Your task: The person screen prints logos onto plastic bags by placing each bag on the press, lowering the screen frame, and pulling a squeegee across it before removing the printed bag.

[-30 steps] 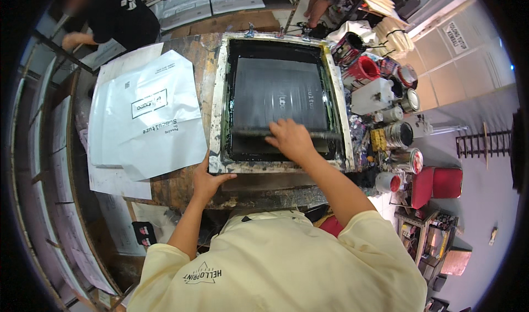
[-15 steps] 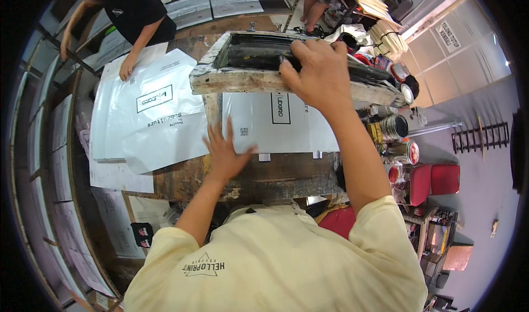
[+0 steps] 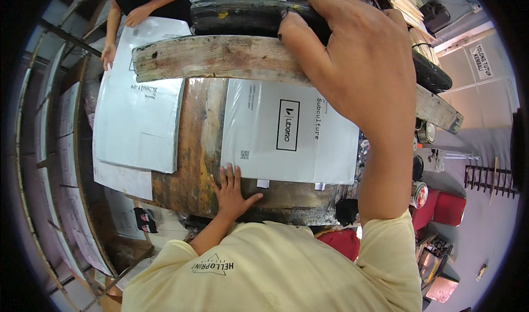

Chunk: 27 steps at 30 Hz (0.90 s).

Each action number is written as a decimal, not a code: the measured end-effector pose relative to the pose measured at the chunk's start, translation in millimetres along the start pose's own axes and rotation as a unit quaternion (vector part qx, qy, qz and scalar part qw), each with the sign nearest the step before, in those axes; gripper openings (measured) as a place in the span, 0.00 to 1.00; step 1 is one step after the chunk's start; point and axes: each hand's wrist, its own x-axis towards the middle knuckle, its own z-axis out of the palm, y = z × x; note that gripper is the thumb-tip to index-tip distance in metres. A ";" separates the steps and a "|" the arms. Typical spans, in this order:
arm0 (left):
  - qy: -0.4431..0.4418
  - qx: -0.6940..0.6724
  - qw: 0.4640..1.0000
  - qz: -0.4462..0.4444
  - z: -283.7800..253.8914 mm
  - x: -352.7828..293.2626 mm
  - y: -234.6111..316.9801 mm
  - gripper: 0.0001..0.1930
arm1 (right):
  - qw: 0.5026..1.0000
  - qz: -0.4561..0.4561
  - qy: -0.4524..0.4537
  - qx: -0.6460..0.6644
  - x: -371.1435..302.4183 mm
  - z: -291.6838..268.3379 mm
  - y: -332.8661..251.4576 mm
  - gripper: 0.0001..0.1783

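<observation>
My right hand (image 3: 352, 64) is closed over the dark handle of a squeegee (image 3: 242, 19), its thumb along the near side. Beneath that hand runs the pale, stained wooden bar of a screen-printing frame (image 3: 215, 58), raised above the table. A white plastic mailing bag (image 3: 248, 141) with black print lies flat below the frame, its far part hidden behind the bar and my right hand. My left hand (image 3: 231, 199) is open, fingers spread, fingertips at the bag's near left corner.
Another person's hands (image 3: 138, 15) are at a white bag over a stack of white bags (image 3: 138, 130) on the left. White tabs (image 3: 263, 183) mark the near edge of the worn wooden table (image 3: 193, 147). Ink tins (image 3: 420, 195) and a red chair (image 3: 447, 207) stand right; a rack (image 3: 69, 125) is left.
The raised frame and squeegee appear larger and closer, exposing more of the bag. My left hand has drawn back to its near edge. The other person has shifted a bag on the left stack.
</observation>
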 end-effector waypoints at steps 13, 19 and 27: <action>0.239 -0.321 0.914 0.067 -109.2 53.9 42.2 0.26 | 0.998 0.031 -0.033 0.047 1.7 1.0 7.0 0.22; 0.216 -0.431 0.870 -0.102 -127.8 37.9 -56.1 0.19 | 1.000 0.012 0.024 -0.010 -24.8 7.9 -6.7 0.21; 0.276 -0.308 0.908 -0.064 -166.9 75.4 -298.9 0.15 | 0.999 0.035 -0.013 -0.023 -62.4 3.3 -33.7 0.19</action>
